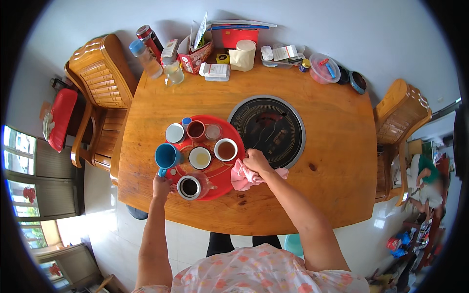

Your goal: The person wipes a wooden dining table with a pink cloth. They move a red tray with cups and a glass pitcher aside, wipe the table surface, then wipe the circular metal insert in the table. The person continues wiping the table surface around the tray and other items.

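A round red tray [229,183] lies on the wooden table, partly over the induction cooktop. My left hand [161,186] grips its left rim, just below the handle of a blue mug [166,156]. Bunched in my right hand [256,163] is a pink cloth [243,177]; its fingers rest at the tray's right rim, and whether they grip it I cannot tell. The tray carries a glass teapot [189,187] with dark liquid, a cup of brown liquid [226,150], a cup of pale yellow liquid [200,158], a reddish-brown cup [196,130] and a white-topped container [175,133].
A black round cooktop [274,124] is set into the wooden table [337,146]. Along the wall stand a blue-capped bottle [146,60], a glass mug [174,73], a paper roll [244,53] and a plastic tub [324,69]. Wooden chairs [102,80] flank both sides. Far right, a person [428,172] sits.
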Demonstrator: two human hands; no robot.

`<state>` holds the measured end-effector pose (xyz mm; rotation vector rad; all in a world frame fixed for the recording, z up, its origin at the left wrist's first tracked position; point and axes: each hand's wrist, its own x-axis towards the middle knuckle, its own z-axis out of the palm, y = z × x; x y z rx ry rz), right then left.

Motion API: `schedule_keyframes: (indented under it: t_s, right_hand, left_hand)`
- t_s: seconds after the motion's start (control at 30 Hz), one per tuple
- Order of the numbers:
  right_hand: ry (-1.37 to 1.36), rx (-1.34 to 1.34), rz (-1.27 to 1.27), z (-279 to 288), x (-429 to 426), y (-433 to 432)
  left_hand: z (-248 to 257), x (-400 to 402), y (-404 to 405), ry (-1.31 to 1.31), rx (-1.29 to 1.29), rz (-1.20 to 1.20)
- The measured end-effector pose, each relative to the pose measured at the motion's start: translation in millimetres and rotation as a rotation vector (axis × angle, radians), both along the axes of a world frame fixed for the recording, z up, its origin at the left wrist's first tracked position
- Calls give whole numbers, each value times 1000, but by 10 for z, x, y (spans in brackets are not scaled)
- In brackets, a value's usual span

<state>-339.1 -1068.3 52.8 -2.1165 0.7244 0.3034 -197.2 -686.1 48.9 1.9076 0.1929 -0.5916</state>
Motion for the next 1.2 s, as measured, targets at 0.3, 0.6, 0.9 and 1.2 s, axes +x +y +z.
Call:
schedule_keyframes:
  t_s: [0.3, 0.6, 0.9, 1.2]
  right_hand:
    - [-30, -21, -24, 53, -390, -800]
    - [-33, -54, -72, -31, -880, -1740]
    - [-5, -26, -139, 23, -1107, -2392]
    - [-22, 8, -77, 34, -1078, -2568]
  left_hand:
    - [154, -480, -885, -45, -38, 25]
    - [24, -750, -1788, -5, 16, -68]
    - [266, -831, -2571, -12, 54, -110]
    - [175, -789, -2711, -50, 24, -9]
